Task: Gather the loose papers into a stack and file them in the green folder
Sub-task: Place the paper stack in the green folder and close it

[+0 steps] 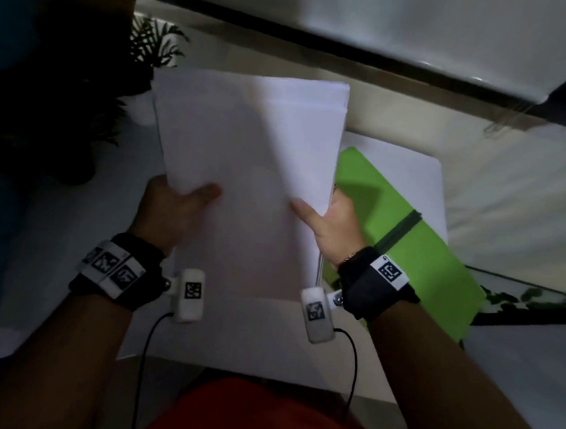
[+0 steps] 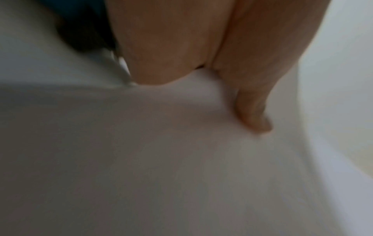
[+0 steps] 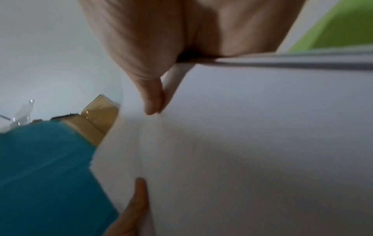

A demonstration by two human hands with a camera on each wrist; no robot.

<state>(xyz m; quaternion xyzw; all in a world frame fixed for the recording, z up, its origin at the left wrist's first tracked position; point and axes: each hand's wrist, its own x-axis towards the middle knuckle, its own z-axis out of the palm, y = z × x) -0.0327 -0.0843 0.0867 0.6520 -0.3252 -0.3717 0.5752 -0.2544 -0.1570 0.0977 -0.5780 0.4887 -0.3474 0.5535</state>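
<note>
A stack of white papers point(image 1: 245, 164) is held up in front of me, above the table, its top edges slightly uneven. My left hand point(image 1: 177, 202) grips its left side, thumb on the front sheet and fingers hidden behind. My right hand point(image 1: 325, 217) grips the right side the same way. The wrist views show each thumb pressed on the paper point(image 2: 181, 159) point(image 3: 252, 151). The green folder point(image 1: 405, 237) lies shut on the table to the right, a dark elastic band point(image 1: 398, 233) across it, partly hidden by my right wrist.
A white table point(image 1: 67, 265) lies below, with more white sheets point(image 1: 414, 163) under the folder. A dark potted plant point(image 1: 90, 104) stands at the left. A white wall and dark ledge point(image 1: 354, 61) run behind. A teal surface point(image 3: 44, 175) shows at the left.
</note>
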